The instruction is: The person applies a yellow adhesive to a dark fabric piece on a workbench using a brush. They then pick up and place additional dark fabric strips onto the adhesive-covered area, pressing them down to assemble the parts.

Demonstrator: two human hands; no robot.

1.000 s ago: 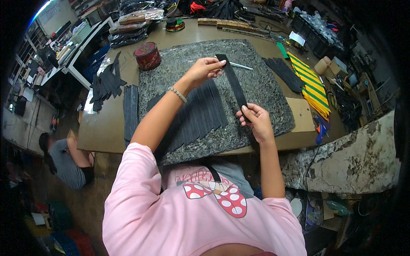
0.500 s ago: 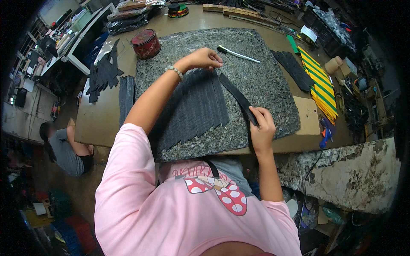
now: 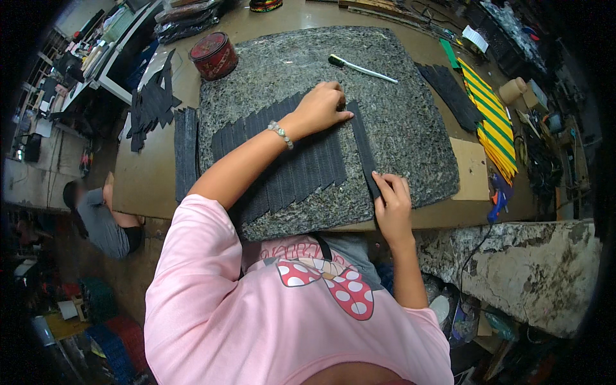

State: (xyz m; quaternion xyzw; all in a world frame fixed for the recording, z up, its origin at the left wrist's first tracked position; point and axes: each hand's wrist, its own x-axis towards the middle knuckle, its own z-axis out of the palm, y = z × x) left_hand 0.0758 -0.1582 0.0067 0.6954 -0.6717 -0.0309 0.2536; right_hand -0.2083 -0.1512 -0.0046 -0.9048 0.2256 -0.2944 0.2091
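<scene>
A speckled grey stone slab (image 3: 410,83) lies on the workbench. Several dark ribbed strips (image 3: 289,167) lie on it side by side in an overlapping row. My left hand (image 3: 323,106) presses the far end of the outermost dark strip (image 3: 361,141) flat at the right edge of the row. My right hand (image 3: 391,202) pinches the near end of that same strip at the slab's front edge. A bead bracelet sits on my left wrist.
A round red tin (image 3: 214,55) stands at the slab's far left corner. A brush with a white handle (image 3: 360,68) lies on the slab. More dark strips (image 3: 452,96), a yellow-green striped sheet (image 3: 489,122) and a cardboard piece (image 3: 470,168) lie right. Another person (image 3: 96,215) crouches left.
Both hands have lowered the strip from a raised, slanted hold down onto the slab beside the row. My left hand moved from above to pressing its far end flat.
</scene>
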